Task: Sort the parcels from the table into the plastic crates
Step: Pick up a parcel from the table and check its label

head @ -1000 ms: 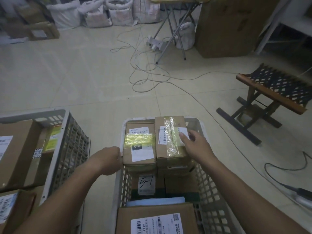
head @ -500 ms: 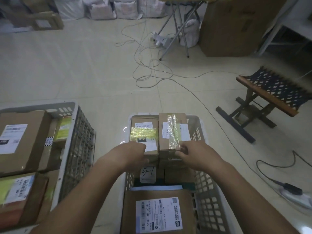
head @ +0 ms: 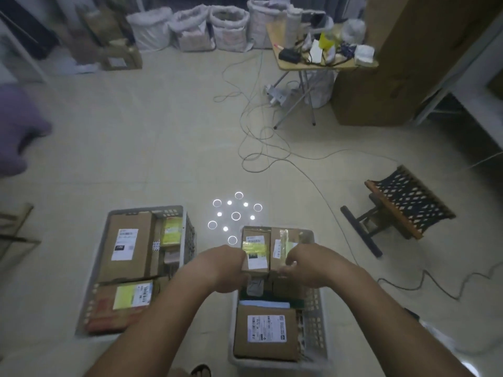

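Two grey plastic crates stand on the floor. In the right crate (head: pixel 317 322) two small cardboard parcels sit side by side at the far end. My left hand (head: pixel 220 268) grips the near left edge of the yellow-taped parcel (head: pixel 257 254). My right hand (head: pixel 306 265) curls round the near edge of the clear-taped parcel (head: pixel 285 246) beside it. A larger labelled box (head: pixel 265 333) lies at the near end of this crate. The left crate (head: pixel 189 229) holds a big labelled box (head: pixel 125 243) and several smaller parcels.
Cables (head: pixel 258 148) snake across the tiled floor ahead. A folding stool (head: pixel 402 202) stands to the right. A small folding table (head: pixel 321 63) with clutter, white sacks (head: pixel 190 28) and a tall cardboard box (head: pixel 389 63) stand at the back. A blurred purple shape (head: pixel 19 131) is at the left edge.
The view has pulled up and back, showing more of the room. Both hands have moved from the crate rim and parcel top onto the near edges of the two small parcels.
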